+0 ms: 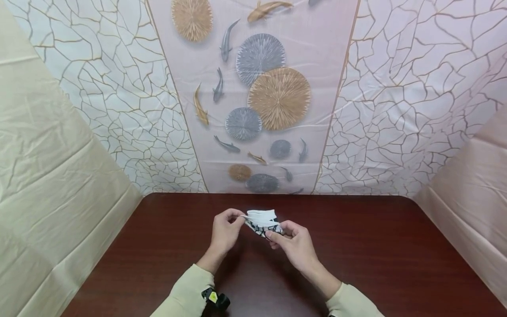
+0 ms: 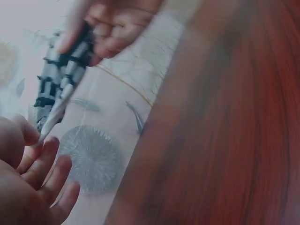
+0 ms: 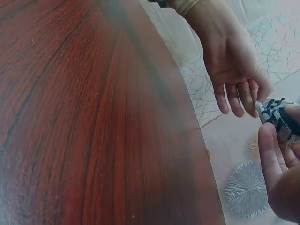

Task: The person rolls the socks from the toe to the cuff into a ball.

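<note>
Both hands hold a small white cloth with a black pattern (image 1: 262, 222) just above the dark wooden table (image 1: 356, 246), near its middle. My left hand (image 1: 226, 229) pinches the cloth's left end between thumb and fingertips. My right hand (image 1: 291, 241) pinches its lower right edge. In the left wrist view the cloth (image 2: 58, 89) hangs stretched between the right hand (image 2: 110, 23) above and the left hand (image 2: 33, 173) below. In the right wrist view the cloth (image 3: 277, 117) is bunched between the left hand (image 3: 234, 70) and the right hand (image 3: 280, 173).
Patterned sheets with cracked lines, fish and round discs (image 1: 279, 97) hang as a wall behind the table. Plain cream sheets (image 1: 47, 176) close off both sides. A wrist-worn camera (image 1: 215, 299) sits on the left sleeve.
</note>
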Action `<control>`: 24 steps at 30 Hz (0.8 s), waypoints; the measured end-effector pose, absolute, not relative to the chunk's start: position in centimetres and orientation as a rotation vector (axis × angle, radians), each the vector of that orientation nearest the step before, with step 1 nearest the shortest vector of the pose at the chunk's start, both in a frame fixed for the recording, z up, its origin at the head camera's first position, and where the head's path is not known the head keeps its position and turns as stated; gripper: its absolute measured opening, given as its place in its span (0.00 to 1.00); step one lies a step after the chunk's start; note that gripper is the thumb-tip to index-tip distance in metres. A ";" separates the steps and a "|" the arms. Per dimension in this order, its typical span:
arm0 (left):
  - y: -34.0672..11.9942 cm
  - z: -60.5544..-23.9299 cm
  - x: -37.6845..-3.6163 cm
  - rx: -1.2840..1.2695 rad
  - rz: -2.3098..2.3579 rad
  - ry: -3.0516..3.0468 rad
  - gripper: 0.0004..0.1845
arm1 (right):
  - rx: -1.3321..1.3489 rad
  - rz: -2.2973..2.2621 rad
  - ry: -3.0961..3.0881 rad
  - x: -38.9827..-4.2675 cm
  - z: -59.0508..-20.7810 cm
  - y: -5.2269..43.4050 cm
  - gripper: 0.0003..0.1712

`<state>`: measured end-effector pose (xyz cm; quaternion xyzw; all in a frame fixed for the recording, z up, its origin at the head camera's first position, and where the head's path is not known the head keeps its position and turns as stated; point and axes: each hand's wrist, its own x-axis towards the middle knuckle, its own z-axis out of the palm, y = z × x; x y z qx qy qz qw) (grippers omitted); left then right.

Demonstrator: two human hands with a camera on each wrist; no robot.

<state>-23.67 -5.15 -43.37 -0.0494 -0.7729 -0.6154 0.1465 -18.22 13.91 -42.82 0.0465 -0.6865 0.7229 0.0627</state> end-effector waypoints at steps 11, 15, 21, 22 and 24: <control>-6.0 -43.1 -23.8 -0.123 -2.658 -1.829 0.09 | 0.326 2.195 -2.192 -18.2 -42.5 15.2 0.14; -6.3 -43.2 -23.8 -0.200 -2.716 -1.838 0.10 | 0.371 2.225 -2.208 -18.4 -42.4 15.7 0.15; -6.3 -43.1 -23.5 -0.364 -2.709 -1.945 0.08 | 0.431 2.249 -2.253 -18.4 -42.3 16.2 0.16; -6.4 -43.1 -23.4 -0.399 -2.701 -1.974 0.08 | 0.447 2.248 -2.262 -18.4 -42.2 16.3 0.16; -6.4 -43.0 -23.4 -0.467 -2.687 -2.029 0.08 | 0.481 2.237 -2.282 -18.4 -42.1 16.4 0.17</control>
